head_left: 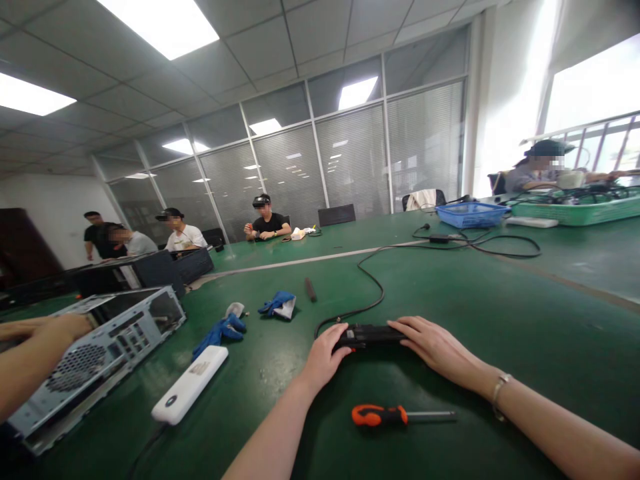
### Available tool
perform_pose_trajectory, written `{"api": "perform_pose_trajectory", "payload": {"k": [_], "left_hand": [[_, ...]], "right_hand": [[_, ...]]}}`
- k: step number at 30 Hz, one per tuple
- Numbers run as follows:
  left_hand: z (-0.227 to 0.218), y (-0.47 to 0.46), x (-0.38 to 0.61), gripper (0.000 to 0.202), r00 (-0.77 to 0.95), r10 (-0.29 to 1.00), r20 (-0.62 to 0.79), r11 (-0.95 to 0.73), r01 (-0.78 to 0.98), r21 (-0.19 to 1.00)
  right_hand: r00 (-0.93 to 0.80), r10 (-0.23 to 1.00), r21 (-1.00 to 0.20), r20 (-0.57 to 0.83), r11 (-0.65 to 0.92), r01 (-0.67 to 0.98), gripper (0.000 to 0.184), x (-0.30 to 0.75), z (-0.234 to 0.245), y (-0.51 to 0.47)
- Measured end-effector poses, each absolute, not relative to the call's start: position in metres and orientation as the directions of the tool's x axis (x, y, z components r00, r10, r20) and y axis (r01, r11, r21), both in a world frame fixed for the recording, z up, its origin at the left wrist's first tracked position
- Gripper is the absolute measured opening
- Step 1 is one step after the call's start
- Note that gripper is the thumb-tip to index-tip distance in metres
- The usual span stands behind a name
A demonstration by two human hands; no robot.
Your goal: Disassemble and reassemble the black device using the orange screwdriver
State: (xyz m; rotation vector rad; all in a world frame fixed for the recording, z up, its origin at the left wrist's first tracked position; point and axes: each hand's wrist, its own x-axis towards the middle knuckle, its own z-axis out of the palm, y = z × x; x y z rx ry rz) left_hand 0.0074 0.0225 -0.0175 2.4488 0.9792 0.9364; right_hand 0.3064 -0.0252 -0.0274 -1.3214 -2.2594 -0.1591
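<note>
A black oblong device [373, 335] lies crosswise on the green table in front of me, with a black cable running near its left end. My left hand [324, 357] is closed round that left end, the thumb along the near side, where a small red part shows. At the other end, my right hand [430, 347] grips with long, nearly straight fingers over the top; its thumb is hidden. Closer to me, a screwdriver [383, 415] with an orange and black handle lies flat, its shaft pointing right.
Left stand a white power bank-like box [191, 385], blue gloves [220, 333] and an open metal computer case [100, 353] with another person's arm [45, 353] over it. A dark bar [311, 290] lies beyond. Blue [470, 215] and green baskets [580, 212] are far right. Several people sit around.
</note>
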Motion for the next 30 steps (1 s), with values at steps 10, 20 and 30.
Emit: {"api": "perform_pose_trajectory", "payload": {"k": [10, 20, 30], "left_hand": [[-0.018, 0.022, 0.007, 0.048, 0.568, 0.694, 0.443, -0.718, 0.501, 0.483], [-0.014, 0.019, 0.008, 0.048, 0.562, 0.709, 0.427, -0.702, 0.505, 0.501], [-0.016, 0.011, 0.005, 0.057, 0.576, 0.696, 0.429, -0.717, 0.530, 0.452]], "right_hand": [[-0.381, 0.779, -0.193, 0.498, 0.528, 0.827, 0.042, 0.308, -0.023, -0.022], [-0.415, 0.786, -0.244, 0.457, 0.560, 0.792, 0.039, 0.312, -0.030, -0.024], [-0.416, 0.742, -0.185, 0.526, 0.578, 0.795, 0.045, 0.332, -0.073, 0.008]]}}
